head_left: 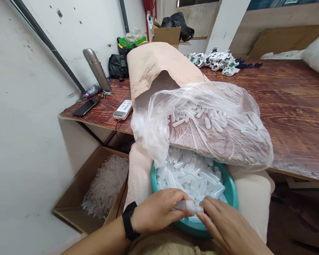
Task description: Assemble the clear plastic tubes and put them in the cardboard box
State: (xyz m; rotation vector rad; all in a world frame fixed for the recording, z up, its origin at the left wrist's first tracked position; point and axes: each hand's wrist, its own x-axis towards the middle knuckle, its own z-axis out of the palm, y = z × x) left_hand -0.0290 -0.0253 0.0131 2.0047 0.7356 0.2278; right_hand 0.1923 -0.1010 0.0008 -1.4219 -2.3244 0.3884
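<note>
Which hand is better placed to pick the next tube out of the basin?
Right, probably. The right hand only pinches the end of the held tube beside the heap in the teal basin, while the left hand wraps it.

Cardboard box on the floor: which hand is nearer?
Left. The left hand is over the teal basin's near rim, just right of the cardboard box. The right hand is farther right, and both pinch one clear plastic tube.

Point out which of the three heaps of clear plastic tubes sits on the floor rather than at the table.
The heap in the cardboard box, left of the left hand. The others fill the teal basin and the clear bag on the table.
</note>
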